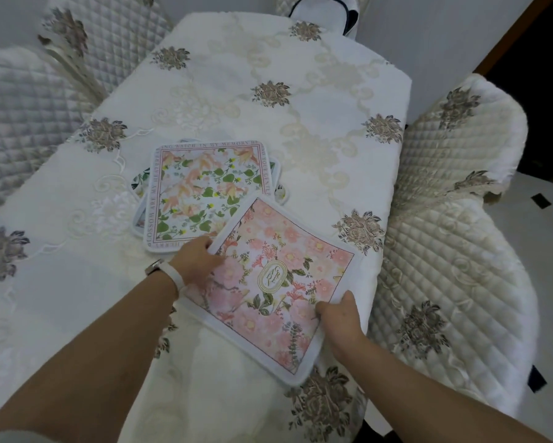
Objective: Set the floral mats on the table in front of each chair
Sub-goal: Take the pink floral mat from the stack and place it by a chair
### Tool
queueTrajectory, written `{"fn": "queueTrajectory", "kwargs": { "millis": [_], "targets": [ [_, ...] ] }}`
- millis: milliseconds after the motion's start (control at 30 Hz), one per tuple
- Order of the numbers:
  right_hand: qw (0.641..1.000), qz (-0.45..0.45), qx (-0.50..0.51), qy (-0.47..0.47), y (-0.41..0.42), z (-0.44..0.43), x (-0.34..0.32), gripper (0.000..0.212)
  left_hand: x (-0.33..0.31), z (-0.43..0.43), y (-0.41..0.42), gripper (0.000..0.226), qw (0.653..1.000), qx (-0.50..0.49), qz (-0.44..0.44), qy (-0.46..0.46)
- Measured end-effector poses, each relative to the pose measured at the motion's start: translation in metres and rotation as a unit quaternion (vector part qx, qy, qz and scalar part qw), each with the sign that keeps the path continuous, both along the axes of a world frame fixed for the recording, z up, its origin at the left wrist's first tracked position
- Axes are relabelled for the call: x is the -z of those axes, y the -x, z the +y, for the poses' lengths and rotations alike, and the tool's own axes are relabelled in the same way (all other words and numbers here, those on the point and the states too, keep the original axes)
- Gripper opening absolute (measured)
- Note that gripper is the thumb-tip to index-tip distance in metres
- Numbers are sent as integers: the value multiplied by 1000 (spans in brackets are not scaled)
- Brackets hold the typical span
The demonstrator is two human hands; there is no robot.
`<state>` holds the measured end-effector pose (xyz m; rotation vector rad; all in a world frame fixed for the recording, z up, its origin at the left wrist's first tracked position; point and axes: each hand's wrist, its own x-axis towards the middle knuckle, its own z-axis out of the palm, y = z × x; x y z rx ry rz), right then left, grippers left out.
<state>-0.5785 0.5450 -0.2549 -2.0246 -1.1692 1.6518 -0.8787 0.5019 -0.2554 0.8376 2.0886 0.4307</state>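
Note:
A pink floral mat with a white border lies tilted near the table's right edge, in front of the right-hand chair. My left hand grips its left edge and my right hand grips its near right edge. Just beyond it sits a stack of floral mats; the top one has green leaves, peach flowers and lettering round its border. Edges of other mats stick out from under it.
The table wears a white embroidered cloth with brown flower motifs. Quilted cream-covered chairs stand at the left, at the far left and at the far end. A dark doorway is at the upper right.

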Motion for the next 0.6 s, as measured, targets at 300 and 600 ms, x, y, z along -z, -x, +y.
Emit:
{"fn": "queueTrajectory", "kwargs": {
  "millis": [300,600],
  "targets": [
    [997,-8,-64,-34,-29,-18,-10,18,3,-95,-49,37,982,-97,-153,-57],
    [992,14,-108,-65,-42,-27,-26,27,-11,-123,-77,34,963,-131,-178,-151]
  ]
}}
